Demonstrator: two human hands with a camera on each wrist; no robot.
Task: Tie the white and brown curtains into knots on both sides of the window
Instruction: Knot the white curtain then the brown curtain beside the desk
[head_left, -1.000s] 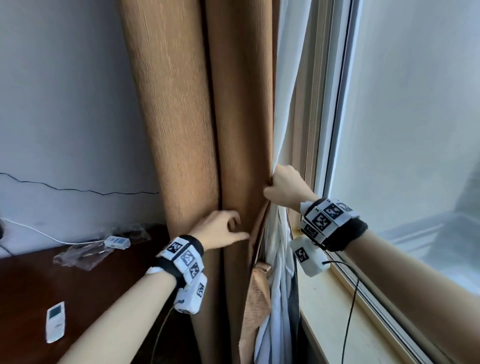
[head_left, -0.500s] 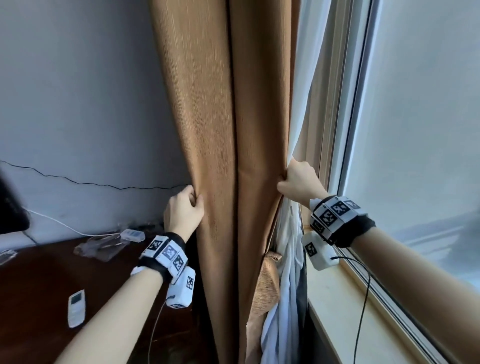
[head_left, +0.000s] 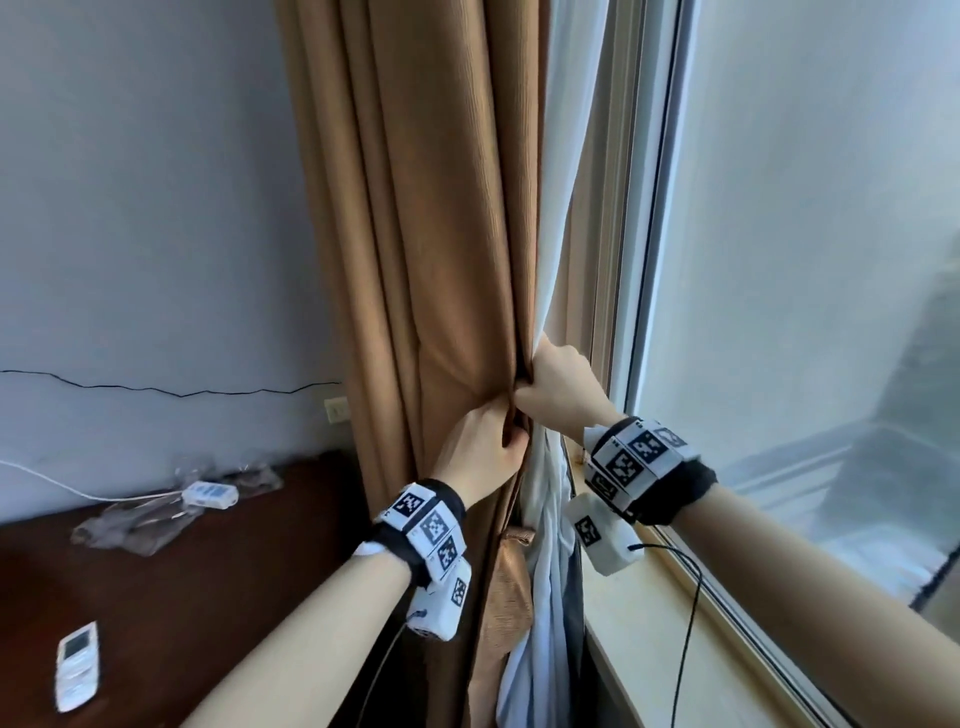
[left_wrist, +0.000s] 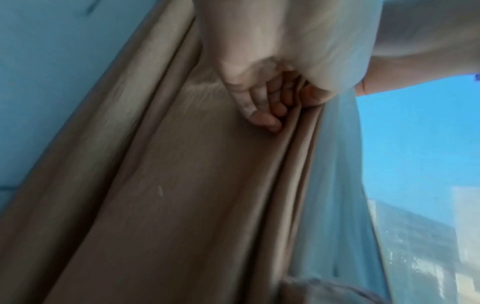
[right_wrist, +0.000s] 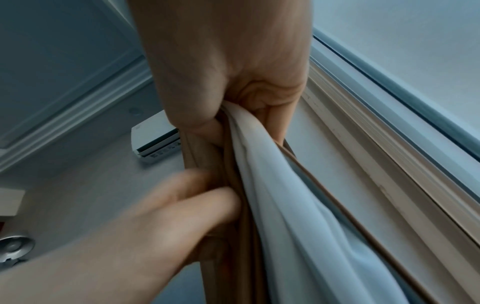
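A brown curtain (head_left: 415, 234) hangs left of the window, with a white sheer curtain (head_left: 563, 182) at its right edge. My left hand (head_left: 485, 441) grips gathered folds of the brown curtain (left_wrist: 182, 195), fingers (left_wrist: 270, 109) curled into the cloth. Just above and to the right, my right hand (head_left: 558, 387) grips the white curtain (right_wrist: 285, 195) bunched with the brown curtain's edge (right_wrist: 233, 185). The two hands almost touch. Below them the white cloth (head_left: 540, 597) hangs loose beside a brown tie-back (head_left: 506, 582).
A dark wooden table (head_left: 208, 597) stands at the lower left with a white remote (head_left: 78, 665), a plastic bag (head_left: 145, 519) and a white cable device (head_left: 210, 493). The window sill (head_left: 649, 649) and glass (head_left: 805, 260) lie to the right. A wall socket (head_left: 336, 410) sits by the curtain.
My left hand swept the brown curtain from its left edge rightward, bunching it up against my right hand. My right hand stayed gripping at the white curtain's edge.
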